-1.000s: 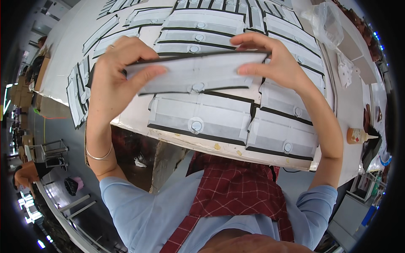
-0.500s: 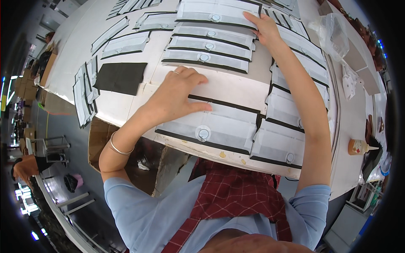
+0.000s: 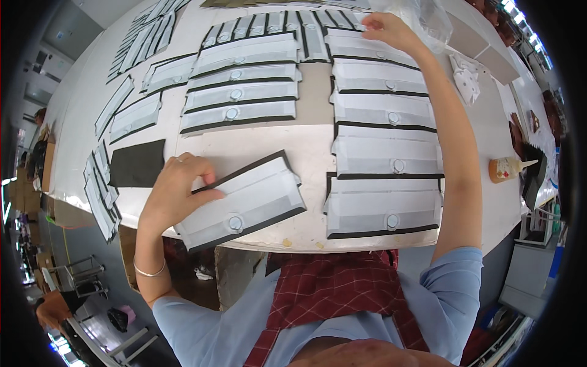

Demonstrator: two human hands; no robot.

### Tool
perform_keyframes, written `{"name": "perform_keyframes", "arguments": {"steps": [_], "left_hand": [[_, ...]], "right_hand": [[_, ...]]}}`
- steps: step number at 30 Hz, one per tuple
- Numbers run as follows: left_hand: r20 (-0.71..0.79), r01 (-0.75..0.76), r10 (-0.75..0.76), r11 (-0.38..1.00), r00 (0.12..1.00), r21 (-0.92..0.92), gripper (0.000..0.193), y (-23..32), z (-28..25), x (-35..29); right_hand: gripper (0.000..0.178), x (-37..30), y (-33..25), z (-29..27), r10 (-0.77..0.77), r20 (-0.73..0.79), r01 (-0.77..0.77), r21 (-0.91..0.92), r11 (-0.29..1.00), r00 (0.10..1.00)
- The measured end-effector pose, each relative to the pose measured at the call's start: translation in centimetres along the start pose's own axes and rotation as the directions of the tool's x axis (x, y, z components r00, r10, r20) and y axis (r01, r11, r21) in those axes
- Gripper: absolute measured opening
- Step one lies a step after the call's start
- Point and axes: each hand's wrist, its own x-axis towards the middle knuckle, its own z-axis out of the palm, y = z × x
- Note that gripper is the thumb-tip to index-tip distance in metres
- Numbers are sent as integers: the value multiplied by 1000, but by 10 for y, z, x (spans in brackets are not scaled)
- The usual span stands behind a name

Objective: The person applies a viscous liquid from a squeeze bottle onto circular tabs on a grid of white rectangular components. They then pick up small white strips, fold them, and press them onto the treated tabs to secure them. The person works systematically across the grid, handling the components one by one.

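Note:
A white rectangular panel (image 3: 263, 199) with black edge strips and a round clear disc lies slanted at the table's near edge. At its upper left, my left hand (image 3: 174, 189) is closed, thumb over the far black edge and index finger just beyond it. Far off to the right, my right hand (image 3: 394, 33) is at the far edge of the farthest panel (image 3: 391, 46) in the right column; thumb and index finger stand slightly apart, the other fingers curled. Below it, similar panels (image 3: 385, 196) overlap in a column. Another overlapped stack of panels (image 3: 238, 55) lies left of centre.
A black sheet (image 3: 137, 164) lies by my left hand, with narrow panels (image 3: 101, 189) at the left table edge. On the right are a glue-like bottle (image 3: 504, 169) with a pointed tip, a white cloth scrap (image 3: 466, 79) and clear plastic (image 3: 428, 21). An open cardboard box (image 3: 183, 269) stands below the table.
My right hand has left the far panel of the middle stack and moved to the far end of the right column. The near panel has slid left and turned aslant under my left hand. The view has shifted.

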Motion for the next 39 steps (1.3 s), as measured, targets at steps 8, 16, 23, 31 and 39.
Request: {"name": "perform_keyframes", "arguments": {"steps": [8, 16, 23, 31, 39], "left_hand": [[132, -10, 1, 998, 991, 68, 23, 18, -5, 35], [191, -73, 67, 997, 979, 27, 19, 14, -3, 39], [164, 64, -47, 993, 985, -96, 16, 15, -6, 34], [-86, 107, -191, 809, 978, -578, 11, 3, -28, 23], [-302, -154, -220, 511, 928, -846, 31, 64, -28, 175]], "right_hand": [[58, -41, 65, -21, 123, 57, -120, -51, 992, 991], [26, -32, 66, -46, 211, 34, -201, 482, 853, 977], [39, -34, 72, -4, 528, -31, -328, 752, 572, 849], [50, -46, 77, 0, 531, 62, -419, 694, 586, 845], [67, -50, 4, -36, 285, -95, -165, 626, 762, 954]]}}
